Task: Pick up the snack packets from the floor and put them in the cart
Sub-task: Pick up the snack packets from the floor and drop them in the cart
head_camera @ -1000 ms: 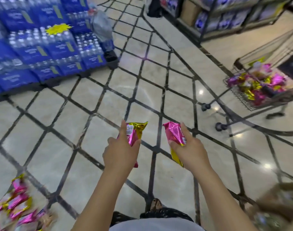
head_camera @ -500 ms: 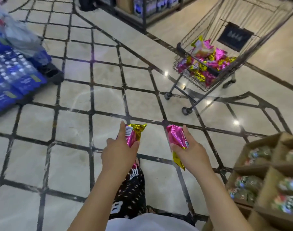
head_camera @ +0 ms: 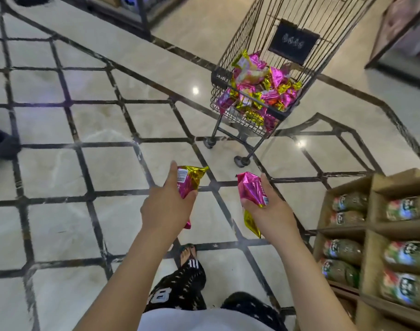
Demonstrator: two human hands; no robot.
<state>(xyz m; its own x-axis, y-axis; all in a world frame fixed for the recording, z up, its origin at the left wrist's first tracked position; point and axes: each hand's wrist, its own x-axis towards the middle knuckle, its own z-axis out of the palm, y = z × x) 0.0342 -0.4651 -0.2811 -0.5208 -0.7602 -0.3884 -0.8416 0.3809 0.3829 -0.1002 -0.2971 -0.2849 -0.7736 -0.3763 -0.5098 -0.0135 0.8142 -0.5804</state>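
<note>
Head view looks down on two arms stretched forward over the tiled floor (head_camera: 104, 168). The left hand (head_camera: 166, 209) is curled round one snack packet (head_camera: 190, 180), with its gold end poking up past the fingers. The right hand (head_camera: 270, 211) grips a second packet (head_camera: 250, 191) the same way, its gold tail hanging below the palm. Both packets are in the air, well short of the cart (head_camera: 217, 78), which stands ahead and to the right with a heap of packets (head_camera: 259, 91) piled at its near end.

The wrappers look slick and puffy, so a slack grip could let one slide out on the way over. A throw from here could strike the wire rim and drop back to the floor, or skid off the heap, which already reaches about rim height at that end. The cart is on wheels, so a knock might roll it off. The cardboard display (head_camera: 371, 235) sits near the right arm, and a wide swing could catch it.
</note>
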